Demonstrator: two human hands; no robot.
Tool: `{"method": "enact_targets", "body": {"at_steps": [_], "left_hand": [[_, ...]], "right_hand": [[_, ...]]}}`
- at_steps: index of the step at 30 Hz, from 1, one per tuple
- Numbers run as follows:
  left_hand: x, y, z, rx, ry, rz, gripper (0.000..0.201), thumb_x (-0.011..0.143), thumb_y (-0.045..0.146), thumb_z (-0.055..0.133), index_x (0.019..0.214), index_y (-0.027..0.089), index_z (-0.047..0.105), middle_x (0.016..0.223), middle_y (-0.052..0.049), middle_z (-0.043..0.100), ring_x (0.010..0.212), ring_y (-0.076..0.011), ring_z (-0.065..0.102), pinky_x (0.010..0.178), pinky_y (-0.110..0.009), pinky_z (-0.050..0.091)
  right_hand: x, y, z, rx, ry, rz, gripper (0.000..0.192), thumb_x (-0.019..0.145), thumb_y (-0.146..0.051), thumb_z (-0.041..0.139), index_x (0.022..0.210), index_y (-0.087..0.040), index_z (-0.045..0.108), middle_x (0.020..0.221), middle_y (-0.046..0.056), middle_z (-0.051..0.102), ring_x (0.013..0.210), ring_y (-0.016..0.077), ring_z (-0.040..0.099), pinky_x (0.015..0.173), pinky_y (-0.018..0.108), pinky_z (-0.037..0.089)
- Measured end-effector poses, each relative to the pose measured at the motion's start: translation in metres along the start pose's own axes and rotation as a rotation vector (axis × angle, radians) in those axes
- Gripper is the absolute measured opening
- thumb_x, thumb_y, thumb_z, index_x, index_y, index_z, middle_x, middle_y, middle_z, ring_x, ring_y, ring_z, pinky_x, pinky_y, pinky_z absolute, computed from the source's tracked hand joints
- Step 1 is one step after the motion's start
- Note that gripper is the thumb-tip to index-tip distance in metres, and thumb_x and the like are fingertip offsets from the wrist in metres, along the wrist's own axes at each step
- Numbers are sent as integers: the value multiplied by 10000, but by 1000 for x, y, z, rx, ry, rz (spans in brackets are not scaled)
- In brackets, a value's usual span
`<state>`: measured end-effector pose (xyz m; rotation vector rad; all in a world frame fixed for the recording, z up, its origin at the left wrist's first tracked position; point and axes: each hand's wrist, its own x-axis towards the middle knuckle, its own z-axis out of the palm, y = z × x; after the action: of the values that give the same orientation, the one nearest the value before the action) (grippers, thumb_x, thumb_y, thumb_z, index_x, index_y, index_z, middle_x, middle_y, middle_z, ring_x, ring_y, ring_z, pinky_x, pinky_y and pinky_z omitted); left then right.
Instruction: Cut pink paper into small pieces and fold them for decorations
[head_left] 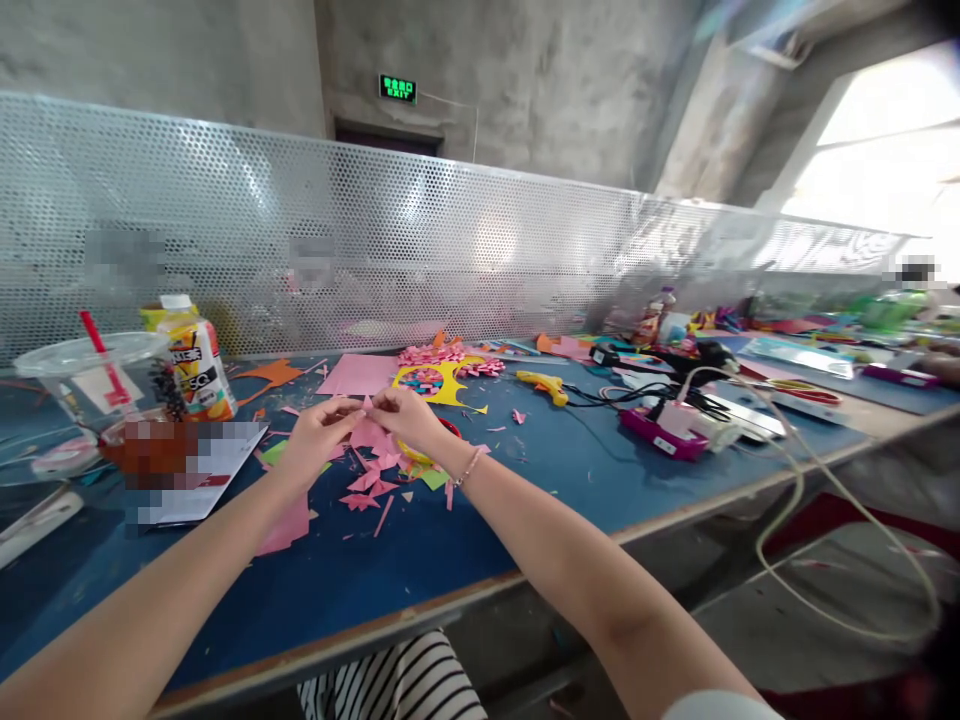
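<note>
Both my hands meet over the blue table, pinching one small piece of pink paper [367, 404] between them. My left hand [324, 428] closes its thumb and fingertips on the paper's left side. From the other side, my right hand [411, 414] has its fingers bent onto the same piece. Below them lies a pile of pink paper scraps [364, 497], some folded or cut to points, with bits of green paper [433, 479]. A round yellow and red object [417, 462] is partly hidden behind my right hand and wrist.
A plastic cup [97, 375] and a bottle [196, 360] stand left. Yellow cut paper [442, 384] and a pink sheet [358, 375] lie behind my hands. Rightward are a yellow glue gun [545, 386], a purple power strip [663, 434] and cables. A perforated metal screen [480, 240] borders the table.
</note>
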<state>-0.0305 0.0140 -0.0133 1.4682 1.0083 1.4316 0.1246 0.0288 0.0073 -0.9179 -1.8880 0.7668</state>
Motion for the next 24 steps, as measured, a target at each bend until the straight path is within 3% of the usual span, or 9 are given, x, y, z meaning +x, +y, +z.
{"method": "enact_targets", "body": {"at_steps": [4, 12, 24], "left_hand": [[-1, 2, 1, 66, -45, 46, 346, 585, 348, 722, 873, 166, 660, 781, -51, 655, 714, -170, 604, 652, -280, 484], [-1, 7, 3, 32, -13, 15, 286, 606, 333, 699, 815, 147, 641, 747, -46, 634, 655, -153, 603, 629, -295, 504], [-6, 18, 9, -110, -48, -91, 243, 592, 264, 697, 772, 133, 600, 725, -4, 593, 634, -118, 584, 640, -307, 527]], "right_hand": [[3, 6, 0, 163, 31, 65, 152, 717, -284, 569, 655, -170, 491, 559, -55, 469, 483, 67, 438, 482, 203, 358], [1, 6, 0, 385, 11, 115, 267, 661, -380, 627, 660, -176, 455, 584, -63, 438, 486, 59, 428, 510, 220, 409], [3, 14, 1, 383, 33, 56, 280, 668, -403, 643, 668, -177, 478, 584, -53, 445, 508, 66, 421, 517, 227, 381]]}}
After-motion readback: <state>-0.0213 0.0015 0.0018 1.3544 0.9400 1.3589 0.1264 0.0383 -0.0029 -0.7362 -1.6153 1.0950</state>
